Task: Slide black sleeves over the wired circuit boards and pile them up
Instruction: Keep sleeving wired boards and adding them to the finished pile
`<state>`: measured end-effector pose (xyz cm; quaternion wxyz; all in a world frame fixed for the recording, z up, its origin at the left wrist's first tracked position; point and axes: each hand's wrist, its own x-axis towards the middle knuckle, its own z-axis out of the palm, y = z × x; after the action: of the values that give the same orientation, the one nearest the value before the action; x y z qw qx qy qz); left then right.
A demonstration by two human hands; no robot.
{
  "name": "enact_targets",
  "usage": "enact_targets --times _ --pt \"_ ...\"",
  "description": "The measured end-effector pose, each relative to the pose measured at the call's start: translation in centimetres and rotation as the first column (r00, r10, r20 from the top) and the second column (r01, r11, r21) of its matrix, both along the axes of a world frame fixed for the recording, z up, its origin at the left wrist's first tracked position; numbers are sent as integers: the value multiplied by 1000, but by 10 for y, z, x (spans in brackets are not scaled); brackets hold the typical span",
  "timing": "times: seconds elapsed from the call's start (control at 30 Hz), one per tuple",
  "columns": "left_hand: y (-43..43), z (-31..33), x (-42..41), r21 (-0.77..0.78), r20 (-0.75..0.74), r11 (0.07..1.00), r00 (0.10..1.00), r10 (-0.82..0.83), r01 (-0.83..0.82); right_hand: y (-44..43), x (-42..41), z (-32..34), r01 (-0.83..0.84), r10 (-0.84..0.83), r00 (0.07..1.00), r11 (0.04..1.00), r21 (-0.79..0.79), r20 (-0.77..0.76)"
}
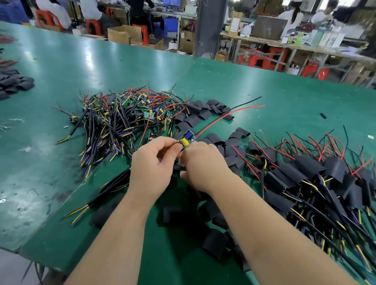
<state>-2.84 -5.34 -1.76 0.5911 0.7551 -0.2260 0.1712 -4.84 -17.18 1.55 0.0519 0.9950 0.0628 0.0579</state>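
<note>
- Pinching a small circuit board (186,139) between thumb and forefinger, the left hand (154,162) holds it up just above the green surface (42,150), right in the middle of the view.
- Right hand (201,164) is pressed in tight against the left, knuckles up and fingers curled under; I cannot tell what they grip, since the back of the hand hides them.
- A blue part and a yellow part show on the board, poking out above both hands.
- Red and black wires (232,111) trail from the board, up and away to the right.
- Behind the hands, to the left, sits a tangled heap of bare wired boards (125,114).
- Loose black sleeves (205,111) lie scattered beyond the hands, with more under the forearms near the front edge.
- Off to the right, a pile of sleeved boards (317,179) spreads out, leads pointing every way.
- Far left, another heap of black sleeves (0,86) rests near the edge of the view.
</note>
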Motion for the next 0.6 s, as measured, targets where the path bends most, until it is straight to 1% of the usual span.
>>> enact_targets --times 0.07,0.1,0.13,0.17,0.2,0.23,0.3,0.33,0.37,0.4,0.43,0.47,0.5,0.53,0.57,0.6 --pt "0 0 -1 -5 -5 1000 1000 7 -7 0 -7 -2 -38 38 990 999 -5 137" --pt "1 0 -2 -2 -5 1000 1000 10 -10 -1 -10 -6 -50 45 980 998 24 196" --pt "1 0 -2 1 -5 1000 1000 14 -14 -3 -13 -9 -51 20 967 992 116 254" --pt "1 0 -2 2 -8 1000 1000 17 -17 -6 -16 -11 -37 -46 953 964 264 300" --pt "1 0 -2 1 -12 1000 1000 19 -19 -10 -21 -12 -13 -142 937 899 438 319" --pt "1 0 -3 1 -16 1000 1000 19 -19 -16 -25 -13 -3 -229 919 808 589 319" --pt "0 1 -3 12 -26 1000 999 20 -20 -30 -37 -11 -48 -328 880 658 751 344" --pt "0 1 -4 17 -34 1000 999 20 -19 -38 -44 -9 -100 -370 859 557 825 354" --pt "-1 2 -4 21 -40 1000 999 18 -17 -47 -51 -6 -170 -420 839 403 899 346" --pt "-1 2 -4 27 -44 1000 999 17 -16 -56 -58 -4 -254 -461 830 189 949 314" --pt "-1 2 -4 36 -47 999 999 16 -14 -64 -64 -3 -328 -490 829 -41 944 268" --pt "-1 2 -4 47 -48 999 999 13 -11 -70 -70 -2 -379 -508 834 -243 893 216" --pt "-1 2 -5 58 -48 998 999 9 -6 -75 -73 -2 -414 -515 839 -396 820 174" --pt "-1 2 -5 70 -45 998 999 4 -1 -78 -75 -1 -436 -521 842 -499 749 143" --pt "-1 2 -5 85 -42 996 999 -1 5 -82 -76 -1 -453 -522 844 -565 690 127" --pt "-1 2 -5 103 -41 995 999 -8 12 -85 -78 -1 -467 -523 844 -603 647 121"
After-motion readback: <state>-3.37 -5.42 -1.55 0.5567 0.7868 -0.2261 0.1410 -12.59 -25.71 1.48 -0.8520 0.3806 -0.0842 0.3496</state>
